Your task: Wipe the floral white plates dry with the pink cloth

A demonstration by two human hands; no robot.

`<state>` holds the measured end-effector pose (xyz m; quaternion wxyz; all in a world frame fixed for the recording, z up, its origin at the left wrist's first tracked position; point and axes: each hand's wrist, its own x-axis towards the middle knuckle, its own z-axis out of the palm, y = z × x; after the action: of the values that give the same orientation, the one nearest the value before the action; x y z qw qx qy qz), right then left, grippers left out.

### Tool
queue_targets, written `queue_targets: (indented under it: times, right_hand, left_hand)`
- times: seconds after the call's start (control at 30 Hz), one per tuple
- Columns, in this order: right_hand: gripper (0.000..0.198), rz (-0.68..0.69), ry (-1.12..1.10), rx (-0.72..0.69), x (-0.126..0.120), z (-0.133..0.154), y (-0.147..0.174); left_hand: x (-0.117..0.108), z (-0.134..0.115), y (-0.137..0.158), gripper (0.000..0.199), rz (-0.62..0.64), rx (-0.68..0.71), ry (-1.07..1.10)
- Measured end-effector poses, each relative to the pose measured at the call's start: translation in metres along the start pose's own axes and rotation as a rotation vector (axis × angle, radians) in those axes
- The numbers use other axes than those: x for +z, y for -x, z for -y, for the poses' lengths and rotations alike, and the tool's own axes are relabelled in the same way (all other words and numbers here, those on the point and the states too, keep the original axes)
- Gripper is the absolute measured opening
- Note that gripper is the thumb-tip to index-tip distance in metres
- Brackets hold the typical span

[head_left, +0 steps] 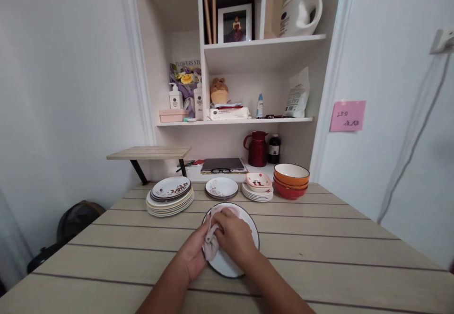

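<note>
while the right hand (236,236) pinches the cloth (212,246) against the plate (224,263) over the table (336,252), the left hand (193,253) clasps cloth and plate; stiff, probably brittle, it is best held by its rim (231,277).

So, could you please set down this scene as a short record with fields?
Left grip: at the left edge of the white plate, fingers partly hidden
Right grip: on the pinkish cloth, over the plate
Plate rim: dark
Plate support: cannot tell whether table or hand
Stacks beyond, left to right: large plate stack, small plate stack, small dish stack, orange and red bowls
Behind: red jug, dark bottle
Right wall: pink note
</note>
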<state>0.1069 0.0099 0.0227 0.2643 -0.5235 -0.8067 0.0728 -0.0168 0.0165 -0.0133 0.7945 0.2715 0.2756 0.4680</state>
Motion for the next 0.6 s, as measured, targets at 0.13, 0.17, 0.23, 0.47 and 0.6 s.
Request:
queue_targets:
  times: [0.13,0.17,0.23,0.47,0.6]
  right_hand:
    - [0.023,-0.067,0.005,0.096,-0.013,-0.015,-0.002]
    - [0.024,-0.057,0.018,0.124,-0.018,-0.019,0.000]
    - [0.026,0.003,0.054,0.164,-0.026,-0.026,0.006]
    - [0.025,0.226,0.026,-0.072,-0.023,-0.017,0.022]
    - [0.025,0.063,-0.021,-0.048,-0.005,0.003,0.013]
  left_hand:
    - [0.002,0.001,0.002,0.043,0.015,0.015,0.017]
    - [0.002,0.001,0.002,0.044,0.024,0.006,0.018]
    - [0.004,0.001,0.004,0.047,0.036,-0.011,0.015]
    - [0.003,-0.001,0.009,0.046,-0.054,-0.066,-0.045]
    - [0.000,-0.003,0.006,0.037,-0.099,-0.021,-0.051]
